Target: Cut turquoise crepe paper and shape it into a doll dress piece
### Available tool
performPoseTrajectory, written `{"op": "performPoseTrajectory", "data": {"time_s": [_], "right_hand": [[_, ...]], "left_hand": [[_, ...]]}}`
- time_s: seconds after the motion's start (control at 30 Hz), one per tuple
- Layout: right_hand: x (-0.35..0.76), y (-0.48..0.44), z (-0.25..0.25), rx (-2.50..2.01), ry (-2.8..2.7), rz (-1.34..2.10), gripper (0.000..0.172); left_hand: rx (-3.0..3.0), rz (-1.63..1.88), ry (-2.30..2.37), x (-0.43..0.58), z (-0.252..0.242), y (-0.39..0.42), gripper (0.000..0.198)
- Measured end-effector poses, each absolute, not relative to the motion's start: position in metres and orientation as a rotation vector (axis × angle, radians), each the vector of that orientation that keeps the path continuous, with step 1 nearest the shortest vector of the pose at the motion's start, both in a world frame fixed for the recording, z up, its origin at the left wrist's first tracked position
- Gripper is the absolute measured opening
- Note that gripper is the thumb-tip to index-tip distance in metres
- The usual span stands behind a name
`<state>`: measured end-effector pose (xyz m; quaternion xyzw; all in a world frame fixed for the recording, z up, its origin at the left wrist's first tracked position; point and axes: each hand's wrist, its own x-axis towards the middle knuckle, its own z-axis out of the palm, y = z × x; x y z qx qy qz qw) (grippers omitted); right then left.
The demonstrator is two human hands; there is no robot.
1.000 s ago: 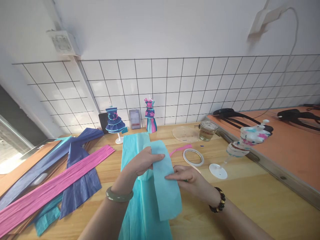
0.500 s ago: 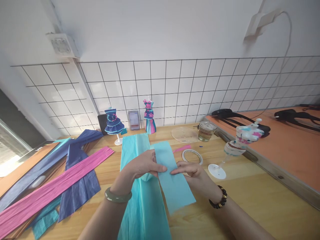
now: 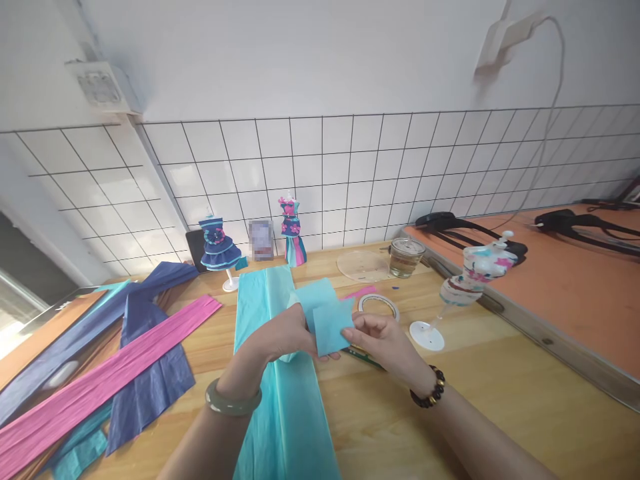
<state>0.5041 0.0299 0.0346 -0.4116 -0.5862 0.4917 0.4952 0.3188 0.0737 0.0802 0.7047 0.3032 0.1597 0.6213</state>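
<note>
My left hand [image 3: 280,333] and my right hand [image 3: 383,340] both pinch a folded piece of light blue tissue paper [image 3: 327,313] just above the wooden table [image 3: 500,407]. The piece is doubled over into a short square-ish flap. Under my left hand a long turquoise crepe paper sheet [image 3: 280,413] runs down the table. A dark pen-like tool [image 3: 363,357] lies under my right hand. A roll of tape [image 3: 379,305] sits just beyond my right fingers.
Pink [image 3: 100,387] and navy crepe strips [image 3: 145,373] lie at the left. Two small dressed mannequins [image 3: 217,247] [image 3: 293,233] stand by the tiled wall. A tilted mannequin on a round stand [image 3: 470,283], a glass jar [image 3: 404,257] and a clear disc [image 3: 364,265] are at the right, beside an orange board [image 3: 575,280].
The long light blue piece that hung down over the table has been folded up in half between my hands. Both hands stay close together at the same spot.
</note>
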Motion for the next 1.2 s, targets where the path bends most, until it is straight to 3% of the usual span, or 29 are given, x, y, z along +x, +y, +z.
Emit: {"op": "performPoseTrajectory", "data": {"time_s": [0.4, 0.57, 0.83, 1.2], "right_hand": [[0.501, 0.028, 0.041, -1.042, -1.258, 1.327, 0.031], [0.503, 0.028, 0.042, -1.057, -1.29, 1.31, 0.031], [0.503, 0.028, 0.038, -1.091, -1.379, 1.233, 0.031], [0.504, 0.028, 0.037, -1.133, -1.438, 1.168, 0.03]], "left_hand": [[1.725, 0.433, 0.638, 0.322, 0.082, 0.072, 0.018], [1.749, 0.462, 0.787, 0.317, 0.081, 0.075, 0.035], [1.598, 0.476, 0.804, 0.311, 0.086, 0.077, 0.014], [1.325, 0.615, 0.809, 0.309, 0.075, 0.085, 0.026]]}}
